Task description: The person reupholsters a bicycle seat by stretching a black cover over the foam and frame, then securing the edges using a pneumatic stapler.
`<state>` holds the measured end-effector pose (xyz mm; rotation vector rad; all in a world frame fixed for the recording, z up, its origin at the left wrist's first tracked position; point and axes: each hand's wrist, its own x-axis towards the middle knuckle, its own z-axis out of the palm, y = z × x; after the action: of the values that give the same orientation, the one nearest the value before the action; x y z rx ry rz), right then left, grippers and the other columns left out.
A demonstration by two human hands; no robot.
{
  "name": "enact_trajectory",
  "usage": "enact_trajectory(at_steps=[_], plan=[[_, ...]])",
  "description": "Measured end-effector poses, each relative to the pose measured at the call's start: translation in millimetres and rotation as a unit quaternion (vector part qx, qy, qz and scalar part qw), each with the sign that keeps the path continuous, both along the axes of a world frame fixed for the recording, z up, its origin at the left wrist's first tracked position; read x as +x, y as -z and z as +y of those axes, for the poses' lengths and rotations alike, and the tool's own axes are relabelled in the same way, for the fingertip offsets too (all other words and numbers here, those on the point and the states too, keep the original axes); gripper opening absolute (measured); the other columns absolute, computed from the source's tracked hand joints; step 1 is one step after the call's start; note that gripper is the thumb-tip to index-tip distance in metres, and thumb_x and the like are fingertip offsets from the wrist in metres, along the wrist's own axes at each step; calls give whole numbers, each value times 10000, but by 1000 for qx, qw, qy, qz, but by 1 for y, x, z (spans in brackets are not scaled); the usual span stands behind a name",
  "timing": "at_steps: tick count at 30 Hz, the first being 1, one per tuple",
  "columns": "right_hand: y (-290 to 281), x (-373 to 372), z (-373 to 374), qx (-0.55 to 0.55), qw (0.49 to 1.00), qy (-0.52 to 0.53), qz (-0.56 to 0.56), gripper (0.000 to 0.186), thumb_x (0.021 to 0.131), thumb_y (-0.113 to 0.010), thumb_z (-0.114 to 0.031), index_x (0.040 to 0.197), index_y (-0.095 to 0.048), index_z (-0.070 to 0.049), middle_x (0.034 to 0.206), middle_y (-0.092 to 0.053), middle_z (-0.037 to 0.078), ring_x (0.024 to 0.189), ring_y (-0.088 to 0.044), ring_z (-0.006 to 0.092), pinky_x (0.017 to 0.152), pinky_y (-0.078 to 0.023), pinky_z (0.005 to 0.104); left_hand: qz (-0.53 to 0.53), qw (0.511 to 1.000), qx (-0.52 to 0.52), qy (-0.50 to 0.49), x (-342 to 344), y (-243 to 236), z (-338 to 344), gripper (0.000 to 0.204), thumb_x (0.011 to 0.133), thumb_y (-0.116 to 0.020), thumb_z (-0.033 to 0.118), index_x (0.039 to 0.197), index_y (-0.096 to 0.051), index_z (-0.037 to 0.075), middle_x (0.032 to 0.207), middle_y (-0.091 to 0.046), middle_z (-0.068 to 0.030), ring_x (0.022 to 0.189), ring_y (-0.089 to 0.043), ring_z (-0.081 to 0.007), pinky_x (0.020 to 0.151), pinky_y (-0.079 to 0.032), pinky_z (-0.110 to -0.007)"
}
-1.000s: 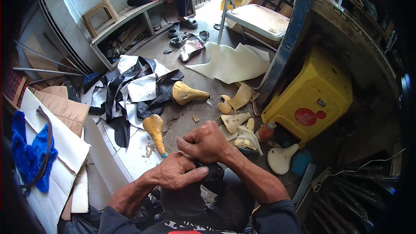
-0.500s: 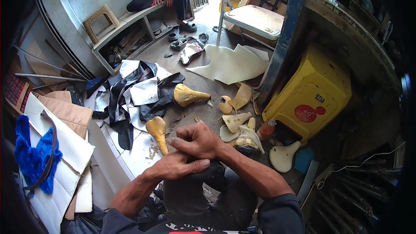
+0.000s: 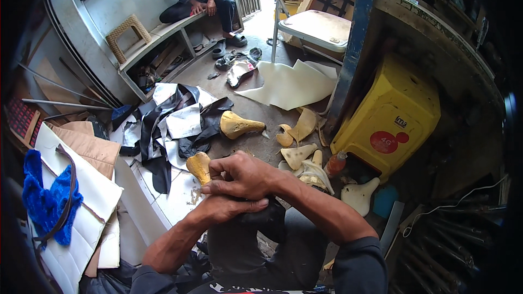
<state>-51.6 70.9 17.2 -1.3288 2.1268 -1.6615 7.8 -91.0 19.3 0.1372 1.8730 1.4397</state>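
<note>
My right hand (image 3: 239,174) lies over the left one in front of my lap, its fingers curled in and thumb pressed along them. Whatever it pinches is hidden. Below it, my left hand (image 3: 226,208) is wrapped over a dark rounded thing (image 3: 267,222), thumb stretched along its top. Against my dark trousers I cannot make out what this thing is. Just beyond the hands stands a worn yellow saddle-shaped form (image 3: 198,164), partly covered by my right hand. A second yellow saddle form (image 3: 238,125) lies farther off on the floor.
Black and silver sheet scraps (image 3: 182,120) lie ahead left; a cream foam sheet (image 3: 297,84) lies farther back. Right of me are saddle-shaped pieces (image 3: 359,196), an orange-red bottle (image 3: 335,163) and a yellow plastic stool (image 3: 392,114). Blue plush cloth (image 3: 52,201) lies left. A person (image 3: 204,0) sits behind.
My right hand has shifted slightly, its fingers curling lower over my left hand and covering more of the near yellow form. The view has tilted a little.
</note>
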Motion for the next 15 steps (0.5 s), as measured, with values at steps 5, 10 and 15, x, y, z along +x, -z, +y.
enact_trajectory(at_steps=[5,10,15], plan=[[-12,7,4,84,996,18,33,439,996,-703,-469,938,-642,-39,828,-689,236,793,-668,488,710,-490,556,53,998,8,-44,7,26,-4,653,834,-941,187,1359,-639,-56,1368,-667,-115,1288,-617,-207,1160,-463,-361],[-9,14,5,51,991,78,100,378,990,-721,-470,984,-657,-98,619,-630,183,666,-692,428,628,-524,508,-5,995,63,-80,9,12,3,612,815,-935,102,1342,-655,-34,1360,-678,-97,1278,-624,-196,1161,-464,-371],[-7,31,19,37,973,202,104,288,1015,-703,-366,1056,-685,-81,724,-687,180,705,-725,367,653,-545,479,120,993,-7,-6,6,1,9,451,952,-845,240,1295,-721,-25,1234,-749,-96,1134,-691,-163,984,-562,-342]])
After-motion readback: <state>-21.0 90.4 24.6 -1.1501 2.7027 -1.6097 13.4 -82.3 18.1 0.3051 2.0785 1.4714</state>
